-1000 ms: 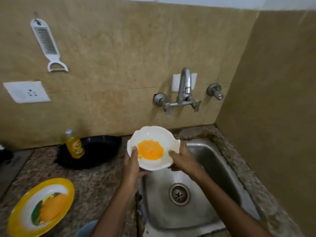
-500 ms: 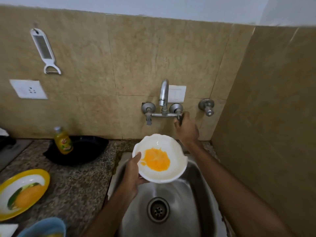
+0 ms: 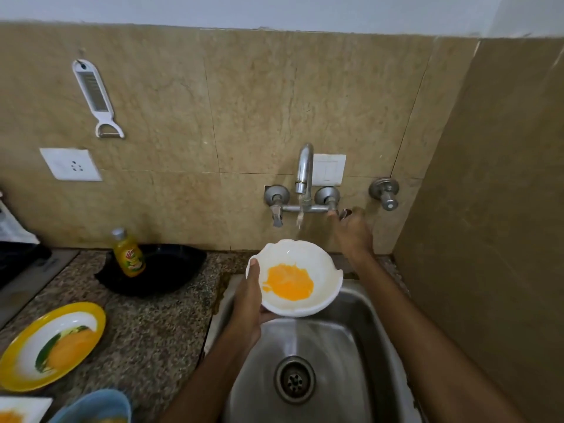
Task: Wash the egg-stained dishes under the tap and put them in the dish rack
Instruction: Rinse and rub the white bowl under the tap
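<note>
Water (image 3: 300, 215) now running | right hand (image 3: 352, 235) apparently gripping tap (image 3: 305, 166) | left hand (image 3: 247, 302) holds bowl (image 3: 294, 251)

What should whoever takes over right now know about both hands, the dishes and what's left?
Left hand grips the white bowl over the sink, thumb on the rim; yellow egg is pooled inside.
Right hand is at the tap's right handle; its grip is unclear.
Water runs from the spout but seems to pass the bowl.
Yellow-rimmed plate, egg-stained, waits on the counter.
Done: tap on. Left: rinse the bowl, wash the plate, rack both. The dish rack is not in view.
</note>
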